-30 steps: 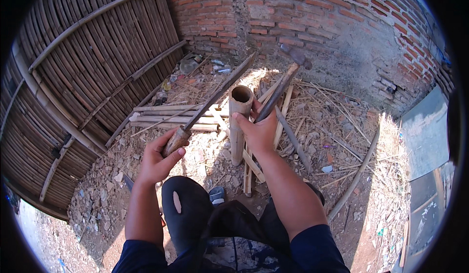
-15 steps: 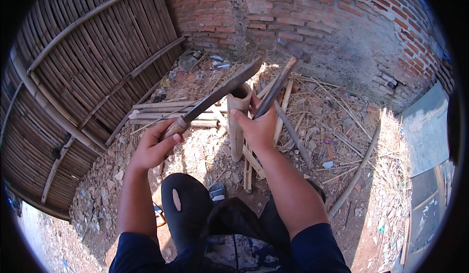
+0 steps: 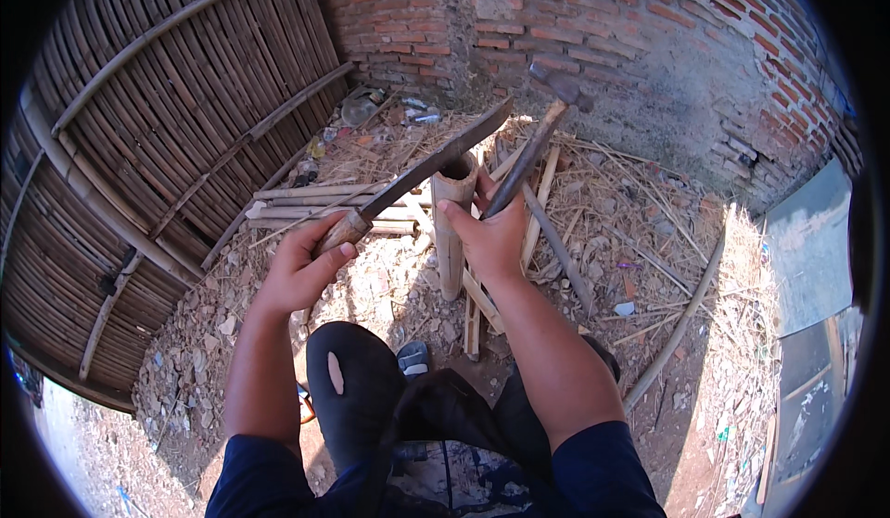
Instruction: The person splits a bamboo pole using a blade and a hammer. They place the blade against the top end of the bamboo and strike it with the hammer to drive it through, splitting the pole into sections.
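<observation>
My left hand (image 3: 304, 268) is closed round the wooden handle of a machete (image 3: 428, 164). Its long dark blade slants up to the right, over or against the open top of an upright bamboo piece (image 3: 449, 249); whether they touch I cannot tell. My right hand (image 3: 496, 240) steadies the bamboo below its rim, thumb on the near side. The same hand also grips a hammer (image 3: 530, 158), its handle tilted up to the right and its metal head farthest from me. The bamboo's lower end reaches down among split strips.
Cut bamboo poles (image 3: 324, 210) lie left of the upright piece. Split bamboo strips (image 3: 542, 198) and straw cover the rubble ground. A bamboo-slat wall (image 3: 185, 101) bounds the left and a brick wall (image 3: 612, 45) the far side. A curved pole (image 3: 681, 333) lies on the right.
The machete has moved slightly up and to the right, its blade now looking narrower. The hammer head has shifted a little to the right. The bamboo stays nearly in place.
</observation>
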`<state>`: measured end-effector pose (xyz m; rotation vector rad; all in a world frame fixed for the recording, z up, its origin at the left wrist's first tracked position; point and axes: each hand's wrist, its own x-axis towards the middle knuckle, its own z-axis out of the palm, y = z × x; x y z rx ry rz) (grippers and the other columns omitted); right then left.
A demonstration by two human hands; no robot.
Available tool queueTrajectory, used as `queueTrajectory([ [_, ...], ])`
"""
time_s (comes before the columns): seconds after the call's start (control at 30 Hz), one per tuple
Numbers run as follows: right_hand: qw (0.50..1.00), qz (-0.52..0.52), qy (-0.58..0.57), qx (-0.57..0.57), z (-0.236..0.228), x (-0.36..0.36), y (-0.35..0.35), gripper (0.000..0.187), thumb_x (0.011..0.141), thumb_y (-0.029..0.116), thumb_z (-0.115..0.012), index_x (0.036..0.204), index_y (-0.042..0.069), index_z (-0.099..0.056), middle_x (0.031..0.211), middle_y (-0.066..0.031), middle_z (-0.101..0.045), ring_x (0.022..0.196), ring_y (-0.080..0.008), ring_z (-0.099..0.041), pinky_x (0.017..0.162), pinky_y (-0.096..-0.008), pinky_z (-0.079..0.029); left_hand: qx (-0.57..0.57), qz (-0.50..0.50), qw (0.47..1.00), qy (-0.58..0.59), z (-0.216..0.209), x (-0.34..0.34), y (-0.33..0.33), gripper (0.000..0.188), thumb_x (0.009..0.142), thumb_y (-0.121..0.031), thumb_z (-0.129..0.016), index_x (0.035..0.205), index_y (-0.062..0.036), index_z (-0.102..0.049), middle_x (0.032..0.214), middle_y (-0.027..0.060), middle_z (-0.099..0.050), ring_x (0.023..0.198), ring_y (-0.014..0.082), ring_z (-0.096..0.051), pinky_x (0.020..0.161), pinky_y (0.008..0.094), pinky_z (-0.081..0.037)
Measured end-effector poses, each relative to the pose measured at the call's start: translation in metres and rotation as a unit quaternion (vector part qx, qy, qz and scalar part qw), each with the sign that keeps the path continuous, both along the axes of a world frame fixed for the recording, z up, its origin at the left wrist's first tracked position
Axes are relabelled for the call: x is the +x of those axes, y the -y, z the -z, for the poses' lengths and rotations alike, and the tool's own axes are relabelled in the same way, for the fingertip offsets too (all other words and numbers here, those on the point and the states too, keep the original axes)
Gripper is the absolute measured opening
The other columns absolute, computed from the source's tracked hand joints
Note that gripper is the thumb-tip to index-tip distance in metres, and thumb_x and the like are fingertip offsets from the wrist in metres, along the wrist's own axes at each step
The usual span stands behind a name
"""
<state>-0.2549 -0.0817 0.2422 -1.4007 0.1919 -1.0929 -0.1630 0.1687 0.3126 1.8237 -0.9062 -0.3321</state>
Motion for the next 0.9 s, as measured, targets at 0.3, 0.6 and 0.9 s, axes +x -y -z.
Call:
queueTrajectory([
  [0.3,0.999,0.039,0.004,-0.001,0.021,0.013,0.009,0.074,0.073,0.015,-0.088,0.131,-0.005,-0.047,0.125,-0.0186,-0.066,0.111,-0.0215,-0.064,0.095,-0.0361,-0.050,0.012,-0.040,0.995,0.093,-0.002,-0.011,0.011,0.049,0.094,-0.025,-0.072,0.131,0.0055,-0.060,0.095,0.0081,-0.070,0.087,0.0117,-0.060,0.080,0.0302,-0.050],
  [0.6,0.996,0.055,-0.072,-0.028,-0.006,-0.030,0.029,0.044,0.093,0.028,-0.075,0.112,-0.002,-0.048,0.107,-0.0141,-0.068,0.103,-0.0242,-0.070,0.088,-0.0385,-0.056,0.109,-0.098,0.969,0.196,-0.026,-0.023,0.012,0.050,0.096,-0.039,-0.069,0.123,0.0035,-0.064,0.077,0.0138,-0.069,0.072,0.0194,-0.065,0.069,0.0356,-0.051],
  [0.9,0.929,0.184,-0.289,-0.139,-0.080,-0.149,0.072,0.042,0.105,0.042,-0.053,0.104,0.001,-0.061,0.072,-0.0052,-0.055,0.066,-0.0113,-0.052,0.061,-0.0302,-0.042,0.157,-0.143,0.942,0.260,-0.042,-0.028,0.005,0.044,0.093,-0.037,-0.069,0.104,0.0050,-0.067,0.059,0.0111,-0.054,0.057,0.0184,-0.052,0.058,0.0372,-0.042],
])
